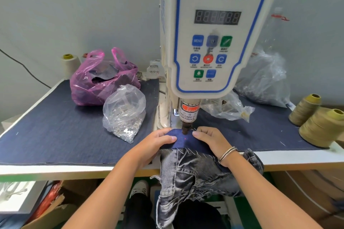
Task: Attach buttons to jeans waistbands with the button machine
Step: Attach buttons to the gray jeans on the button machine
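From the head view, we had our left hand (160,140) and right hand (211,138) pressing the dark blue denim waistband (183,140) flat under the white button machine's punch (186,128), fingers loosely curled; no button showed yet.

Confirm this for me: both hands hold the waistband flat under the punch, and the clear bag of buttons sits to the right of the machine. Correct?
Not quite. The head view shows the clear bag of buttons to the left of the machine, not the right. The rest stands: left hand and right hand hold the waistband flat under the punch.
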The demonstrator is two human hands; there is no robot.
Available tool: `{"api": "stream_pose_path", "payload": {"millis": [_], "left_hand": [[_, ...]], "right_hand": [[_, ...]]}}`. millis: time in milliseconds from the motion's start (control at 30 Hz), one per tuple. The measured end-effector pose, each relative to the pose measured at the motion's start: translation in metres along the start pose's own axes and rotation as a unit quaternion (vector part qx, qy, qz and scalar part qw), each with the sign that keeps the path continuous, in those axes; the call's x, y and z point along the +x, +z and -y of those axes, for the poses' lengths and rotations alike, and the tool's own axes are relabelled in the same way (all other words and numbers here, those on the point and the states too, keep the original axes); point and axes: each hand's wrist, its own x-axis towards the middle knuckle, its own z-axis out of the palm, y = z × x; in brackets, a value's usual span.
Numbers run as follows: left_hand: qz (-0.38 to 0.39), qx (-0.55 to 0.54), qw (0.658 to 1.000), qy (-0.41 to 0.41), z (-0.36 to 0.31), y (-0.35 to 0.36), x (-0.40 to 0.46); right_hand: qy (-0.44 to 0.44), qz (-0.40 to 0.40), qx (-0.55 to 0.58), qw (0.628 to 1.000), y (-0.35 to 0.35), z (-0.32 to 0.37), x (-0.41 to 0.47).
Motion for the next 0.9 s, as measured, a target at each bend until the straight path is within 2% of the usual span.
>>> {"api": "stream_pose_path", "payload": {"millis": [900], "left_hand": [[0.008,-0.018,1.000,0.002,0.0017,-0.0002,0.0011]], "right_hand": [[-0.018,0.000,-0.008,1.000,0.0007,0.0022,-0.0007]]}}
